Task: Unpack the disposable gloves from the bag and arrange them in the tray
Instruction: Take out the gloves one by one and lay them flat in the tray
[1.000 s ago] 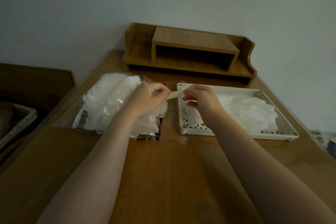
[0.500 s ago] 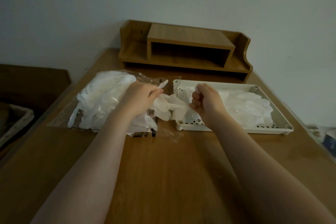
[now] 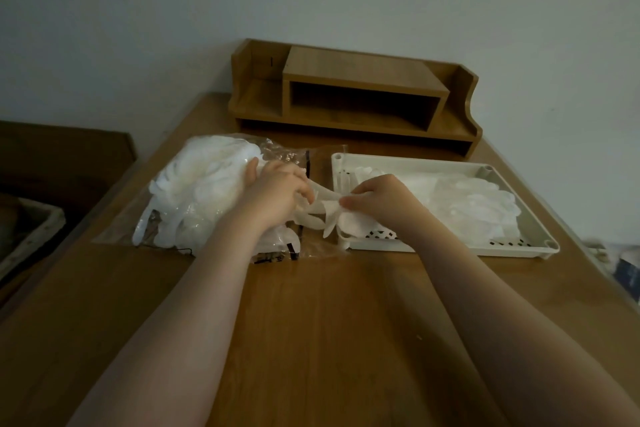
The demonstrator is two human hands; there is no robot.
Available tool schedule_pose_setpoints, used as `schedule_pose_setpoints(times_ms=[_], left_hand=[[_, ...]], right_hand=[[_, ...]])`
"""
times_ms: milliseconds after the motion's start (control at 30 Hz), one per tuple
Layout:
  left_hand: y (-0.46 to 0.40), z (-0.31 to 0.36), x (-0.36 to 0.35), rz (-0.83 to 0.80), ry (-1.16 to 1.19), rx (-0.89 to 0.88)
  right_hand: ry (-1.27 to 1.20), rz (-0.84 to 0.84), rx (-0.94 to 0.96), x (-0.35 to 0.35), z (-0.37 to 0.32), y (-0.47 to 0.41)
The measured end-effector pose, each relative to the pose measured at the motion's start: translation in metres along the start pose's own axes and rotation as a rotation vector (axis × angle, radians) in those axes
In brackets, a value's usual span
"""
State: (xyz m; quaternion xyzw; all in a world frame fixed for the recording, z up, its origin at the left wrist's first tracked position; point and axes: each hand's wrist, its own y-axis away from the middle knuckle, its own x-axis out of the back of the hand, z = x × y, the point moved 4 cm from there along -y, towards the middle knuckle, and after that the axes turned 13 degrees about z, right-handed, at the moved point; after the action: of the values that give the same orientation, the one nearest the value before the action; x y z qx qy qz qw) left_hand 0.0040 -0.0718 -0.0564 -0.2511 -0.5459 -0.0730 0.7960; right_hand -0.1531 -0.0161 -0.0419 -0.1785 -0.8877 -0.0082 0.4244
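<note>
Head camera looks down on a wooden worktop (image 3: pixel 311 322) with a white perforated tray (image 3: pixel 450 248) as the landmark. Just left of the tray lies a clear plastic bag (image 3: pixel 207 198) stuffed with translucent white disposable gloves, its open mouth facing the tray. More gloves (image 3: pixel 471 204) are heaped inside the tray, mostly toward its right half, and a few lie at its left end. Behind the tray, against the wall, stands a wooden desk organiser (image 3: pixel 356 94).

Both hands meet over the tray's near left corner. The left hand (image 3: pixel 277 194) sits at the bag's mouth, fingers curled closed around one end of a single glove (image 3: pixel 322 211). The right hand (image 3: pixel 381 198) hovers above the tray's left end, its grip a tight pinch of thumb and fingertips on the other part of that same glove. The glove stretches between the two hands and drapes across the tray's left rim, its loose fingers hanging down toward the worktop beside the corner post.
</note>
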Motion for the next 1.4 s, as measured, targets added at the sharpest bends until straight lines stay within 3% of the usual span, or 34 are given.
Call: schedule_pose_setpoints(times_ms=[100, 267, 367, 433, 533, 600, 700, 933, 1100, 1200, 1300, 1400], left_hand=[[0.001, -0.002, -0.001, 0.017, 0.005, 0.048], [0.000, -0.007, -0.005, -0.020, -0.199, 0.109], [-0.001, -0.008, -0.007, -0.015, -0.192, 0.182], [-0.003, 0.003, 0.001, 0.065, -0.073, 0.162], [0.000, 0.028, 0.022, 0.113, 0.451, 0.174], [0.008, 0.048, 0.029, -0.098, 0.937, 0.227], [0.017, 0.071, 0.036, -0.312, 1.210, 0.208], [0.014, 0.070, 0.038, -0.117, 1.124, 0.294], [0.010, 0.082, 0.052, -0.012, 1.201, 0.216], [0.006, 0.102, 0.064, -0.035, 1.219, 0.115], [0.004, 0.119, 0.077, -0.074, 1.215, 0.006], [-0.002, 0.129, 0.087, -0.025, 1.145, -0.042]], right_hand=[[-0.317, 0.022, -0.085, 0.007, 0.000, 0.003], [-0.872, 0.078, -0.248, 0.022, 0.002, 0.006], [-1.336, 0.000, -0.362, 0.031, 0.002, 0.007], [-1.440, -0.091, -0.303, 0.035, 0.000, 0.009], [-1.390, -0.200, -0.177, 0.042, -0.004, 0.012], [-1.376, -0.277, -0.109, 0.050, -0.005, 0.014], [-1.306, -0.414, 0.051, 0.061, -0.007, 0.015], [-0.918, -0.476, 0.223, 0.081, 0.017, 0.016], [-0.846, -0.908, 0.154, 0.093, 0.026, 0.029], [-0.700, -0.804, 0.107, 0.085, 0.027, 0.030], [-0.783, -0.686, 0.075, 0.076, 0.023, 0.027], [-0.831, -0.692, 0.073, 0.082, 0.022, 0.026]])
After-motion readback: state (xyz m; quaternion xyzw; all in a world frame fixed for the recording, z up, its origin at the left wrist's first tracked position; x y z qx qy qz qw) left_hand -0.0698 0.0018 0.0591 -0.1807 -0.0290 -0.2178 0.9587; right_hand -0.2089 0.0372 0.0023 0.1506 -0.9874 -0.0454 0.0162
